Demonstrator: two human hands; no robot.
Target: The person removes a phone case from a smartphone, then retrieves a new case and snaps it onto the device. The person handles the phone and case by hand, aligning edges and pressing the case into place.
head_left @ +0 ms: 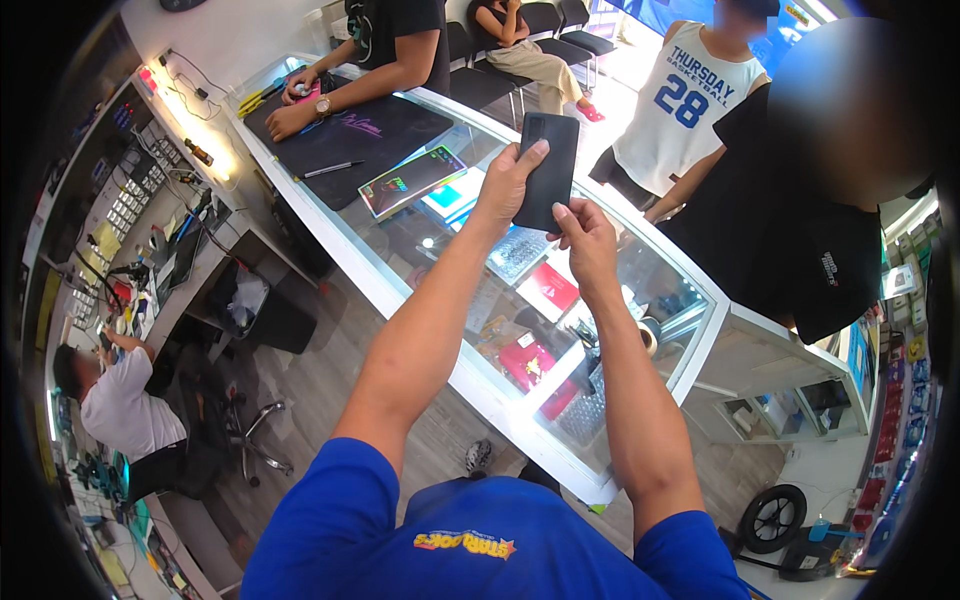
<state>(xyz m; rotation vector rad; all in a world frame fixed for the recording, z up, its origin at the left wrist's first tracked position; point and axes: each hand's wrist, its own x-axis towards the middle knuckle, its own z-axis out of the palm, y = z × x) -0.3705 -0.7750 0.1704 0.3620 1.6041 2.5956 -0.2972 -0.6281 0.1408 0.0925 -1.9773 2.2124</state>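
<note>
A dark smartphone point(549, 175) is held up over the glass display counter point(487, 385), its plain dark side facing me. My left hand point(510, 185) grips its left edge, the thumb lying across the upper part. At the lower right corner, my right hand point(587, 235) pinches the phone between thumb and fingers. Both arms reach forward, sleeves blue. On the glass left of my left hand lies a flat box with a colourful front point(412, 182). Boxes and packets, among them a red one point(527, 361), show through the glass below.
A black mat point(375, 128) with a pen point(333, 170) covers the counter's far left, where a person with a wristwatch leans. Two people stand across the counter at right; another sits behind. At left are a workbench, a seated person, a black bin point(284, 318) and an office chair point(250, 430).
</note>
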